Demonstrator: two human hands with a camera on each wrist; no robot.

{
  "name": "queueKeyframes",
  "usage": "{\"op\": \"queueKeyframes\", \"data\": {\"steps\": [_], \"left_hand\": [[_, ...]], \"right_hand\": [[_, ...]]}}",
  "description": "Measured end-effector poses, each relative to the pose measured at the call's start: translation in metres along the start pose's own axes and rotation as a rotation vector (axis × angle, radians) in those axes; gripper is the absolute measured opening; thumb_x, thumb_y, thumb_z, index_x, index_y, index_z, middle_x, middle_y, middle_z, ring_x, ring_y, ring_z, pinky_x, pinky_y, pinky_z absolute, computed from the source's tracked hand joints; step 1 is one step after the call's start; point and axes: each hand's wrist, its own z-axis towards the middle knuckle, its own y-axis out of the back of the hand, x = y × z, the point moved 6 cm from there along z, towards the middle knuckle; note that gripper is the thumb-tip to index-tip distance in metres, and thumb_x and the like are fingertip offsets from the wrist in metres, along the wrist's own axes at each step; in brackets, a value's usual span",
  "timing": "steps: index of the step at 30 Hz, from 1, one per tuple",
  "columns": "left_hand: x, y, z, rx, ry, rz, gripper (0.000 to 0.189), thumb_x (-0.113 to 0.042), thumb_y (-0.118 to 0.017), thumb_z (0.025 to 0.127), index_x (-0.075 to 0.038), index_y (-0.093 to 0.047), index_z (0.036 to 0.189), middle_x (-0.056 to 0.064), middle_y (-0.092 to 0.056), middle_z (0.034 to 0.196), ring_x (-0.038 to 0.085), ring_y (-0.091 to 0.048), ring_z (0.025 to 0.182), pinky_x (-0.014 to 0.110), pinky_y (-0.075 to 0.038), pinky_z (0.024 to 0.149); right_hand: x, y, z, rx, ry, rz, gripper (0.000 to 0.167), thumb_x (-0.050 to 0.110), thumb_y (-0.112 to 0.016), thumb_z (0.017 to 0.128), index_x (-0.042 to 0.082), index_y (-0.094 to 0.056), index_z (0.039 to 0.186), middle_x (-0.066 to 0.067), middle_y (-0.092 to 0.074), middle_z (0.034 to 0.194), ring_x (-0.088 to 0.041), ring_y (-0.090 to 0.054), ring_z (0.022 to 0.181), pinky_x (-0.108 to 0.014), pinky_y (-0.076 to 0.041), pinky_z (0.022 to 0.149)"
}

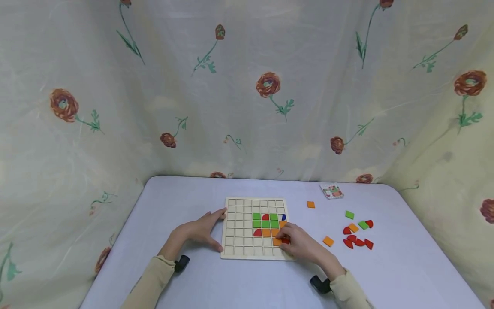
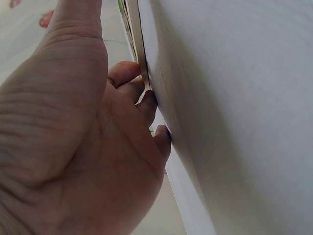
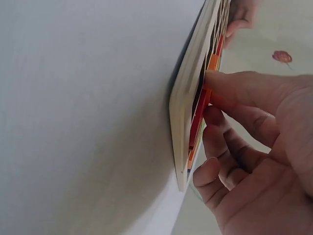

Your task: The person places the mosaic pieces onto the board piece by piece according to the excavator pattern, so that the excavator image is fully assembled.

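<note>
A pale wooden grid board (image 1: 238,231) lies on the table, several of its cells filled with green, orange, red and blue tiles. My left hand (image 1: 200,231) touches the board's left edge, thumb and fingers spread wide; its palm (image 2: 122,147) shows in the left wrist view. Over the lower right of the board, my right hand (image 1: 301,243) pinches an orange square tile (image 1: 276,242) between thumb and index finger. Beside it is a red tile (image 3: 197,120), partly covered by the hand in the head view. The other right fingers curl loosely above the board.
Loose red quarter-round tiles (image 1: 359,242) lie right of the board among green squares (image 1: 349,214) and orange squares (image 1: 328,241). A small patterned packet or card stack (image 1: 332,191) sits near the table's back edge. A flowered curtain (image 1: 247,107) hangs behind the table.
</note>
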Motion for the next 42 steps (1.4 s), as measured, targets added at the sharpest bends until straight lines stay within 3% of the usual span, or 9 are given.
{"op": "queueKeyframes", "data": {"steps": [6,11,17,29,35,42], "left_hand": [[0.001,0.0,0.0,0.002,0.003,0.008,0.132,-0.06,-0.083,0.06,-0.01,-0.007,0.155,-0.004,-0.038,0.153,0.019,-0.018,0.149,0.043,-0.008,0.126],[0.0,0.001,-0.002,0.007,0.017,-0.011,0.132,-0.059,-0.084,0.06,-0.01,-0.007,0.156,-0.002,-0.035,0.155,0.021,-0.018,0.149,0.044,-0.007,0.126],[-0.003,0.001,0.0,0.008,0.014,-0.001,0.132,-0.058,-0.085,0.06,-0.01,-0.007,0.156,-0.001,-0.036,0.154,0.021,-0.018,0.149,0.044,-0.008,0.126],[0.002,-0.001,0.001,0.011,0.051,-0.014,0.135,-0.06,-0.084,0.058,-0.013,-0.005,0.156,-0.003,-0.034,0.156,0.021,-0.017,0.149,0.043,-0.008,0.126],[0.001,-0.001,0.0,0.01,0.05,-0.027,0.135,-0.062,-0.084,0.057,-0.012,-0.006,0.156,-0.001,-0.035,0.156,0.023,-0.017,0.15,0.044,-0.007,0.126],[0.001,-0.001,0.0,0.011,0.047,-0.018,0.136,-0.062,-0.084,0.057,-0.013,-0.006,0.156,-0.001,-0.036,0.155,0.023,-0.017,0.149,0.045,-0.009,0.125]], "right_hand": [[-0.003,0.001,0.001,0.009,-0.009,0.014,0.016,0.013,-0.073,0.084,0.016,-0.071,0.1,0.003,-0.063,0.106,-0.02,-0.054,0.109,-0.043,-0.051,0.097],[-0.006,0.01,-0.002,-0.007,-0.063,0.047,0.016,0.017,-0.075,0.084,0.019,-0.071,0.099,0.008,-0.061,0.098,-0.015,-0.052,0.094,-0.033,-0.051,0.084],[-0.015,0.018,-0.008,0.009,-0.076,0.063,0.012,0.011,-0.074,0.084,0.014,-0.071,0.095,0.004,-0.06,0.092,-0.012,-0.052,0.083,-0.022,-0.048,0.07],[-0.018,0.017,-0.008,0.023,-0.076,0.065,0.012,0.009,-0.073,0.084,0.013,-0.07,0.096,0.003,-0.06,0.094,-0.012,-0.052,0.082,-0.019,-0.049,0.068],[-0.036,0.029,-0.024,-0.015,-0.196,0.026,0.022,0.013,-0.076,0.082,0.013,-0.068,0.102,0.004,-0.059,0.093,-0.013,-0.052,0.084,-0.024,-0.051,0.073],[-0.083,0.054,-0.061,-0.04,-0.365,-0.008,0.045,0.024,-0.079,0.079,0.003,-0.061,0.115,-0.005,-0.058,0.102,-0.019,-0.051,0.087,-0.033,-0.054,0.076]]}}
